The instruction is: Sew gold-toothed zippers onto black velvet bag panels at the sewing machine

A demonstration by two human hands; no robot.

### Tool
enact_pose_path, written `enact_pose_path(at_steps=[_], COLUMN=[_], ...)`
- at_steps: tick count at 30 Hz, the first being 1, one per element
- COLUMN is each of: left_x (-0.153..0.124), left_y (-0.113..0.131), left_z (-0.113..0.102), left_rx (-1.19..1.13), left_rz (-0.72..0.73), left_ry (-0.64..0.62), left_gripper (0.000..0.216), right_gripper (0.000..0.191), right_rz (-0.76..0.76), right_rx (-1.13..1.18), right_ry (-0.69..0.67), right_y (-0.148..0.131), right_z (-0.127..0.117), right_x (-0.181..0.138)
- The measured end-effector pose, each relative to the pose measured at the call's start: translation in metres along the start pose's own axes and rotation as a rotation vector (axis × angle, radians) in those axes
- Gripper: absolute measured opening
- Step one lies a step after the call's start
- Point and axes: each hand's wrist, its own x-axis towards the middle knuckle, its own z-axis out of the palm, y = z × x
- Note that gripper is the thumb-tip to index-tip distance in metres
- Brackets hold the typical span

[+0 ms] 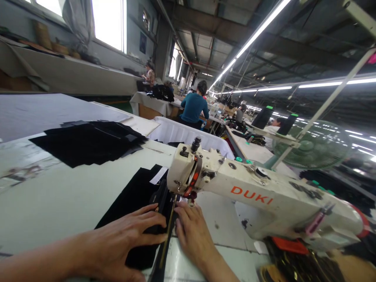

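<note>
A white sewing machine [249,196] marked DUKI stands before me, its needle end above black fabric [129,197]. A zipper tape [169,239] with a golden line of teeth runs from under the presser foot toward me. My left hand [132,231] lies on the fabric left of the zipper, fingers spread, near a small metal zipper pull [157,209]. On the other side, my right hand [195,231] rests with its fingers lying against the zipper's right edge, close to the needle. A white label strip [158,175] lies on the fabric. The needle tip is hard to make out.
A pile of black cut pieces [91,141] lies on the table at left. Behind the machine stands a white plastic bin [188,133]. Black thread cones [263,117] and a green fan [311,145] are at right. A person in a teal top [194,106] sits ahead, facing away.
</note>
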Motion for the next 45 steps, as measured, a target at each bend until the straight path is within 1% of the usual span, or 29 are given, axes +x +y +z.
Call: enact_pose_path(at_steps=[4, 7, 10, 13, 15, 18, 21, 23, 27, 32, 36, 40, 45], left_x=[0.003, 0.006, 0.010, 0.015, 0.016, 0.015, 0.012, 0.012, 0.014, 0.016, 0.016, 0.017, 0.017], left_y=[-0.019, -0.037, -0.051, -0.059, -0.059, -0.055, -0.051, -0.052, -0.058, -0.064, -0.066, -0.066, -0.064], left_z=[0.008, 0.017, 0.021, 0.021, 0.021, 0.021, 0.022, 0.023, 0.023, 0.024, 0.024, 0.025, 0.024], left_rx=[0.018, 0.025, 0.033, 0.066, 0.083, 0.079, 0.069, 0.072, 0.075, 0.103, 0.104, 0.104, 0.089], left_rz=[0.029, 0.043, 0.033, 0.027, 0.023, 0.048, 0.057, 0.038, 0.023, 0.024, 0.023, 0.003, -0.029], left_ry=[-0.010, -0.019, -0.034, -0.024, 0.009, 0.041, 0.050, 0.061, 0.062, 0.107, 0.132, 0.113, 0.094], left_gripper=[0.070, 0.074, 0.075, 0.074, 0.071, 0.062, 0.061, 0.063, 0.064, 0.066, 0.066, 0.068, 0.069], right_gripper=[0.050, 0.050, 0.045, 0.035, 0.032, 0.034, 0.037, 0.041, 0.050, 0.052, 0.054, 0.055, 0.054], right_rz=[0.017, 0.009, -0.088, -0.188, -0.199, -0.175, -0.162, -0.152, -0.131, -0.103, -0.089, -0.090, -0.093], right_rx=[-0.083, -0.085, 0.034, 0.161, 0.182, 0.171, 0.147, 0.124, 0.078, 0.021, -0.031, -0.071, -0.054], right_ry=[0.033, 0.092, 0.100, 0.041, 0.008, -0.028, -0.055, -0.038, 0.048, 0.120, 0.108, 0.070, 0.081], right_y=[0.003, 0.002, -0.002, -0.008, -0.010, -0.011, -0.010, -0.009, -0.007, -0.006, -0.004, -0.002, -0.002], right_z=[0.005, 0.001, -0.009, -0.019, -0.023, -0.023, -0.019, -0.016, -0.008, 0.000, 0.002, 0.004, 0.003], right_x=[0.000, -0.002, -0.003, -0.001, 0.001, 0.002, 0.001, 0.000, -0.003, -0.003, -0.004, -0.006, -0.005])
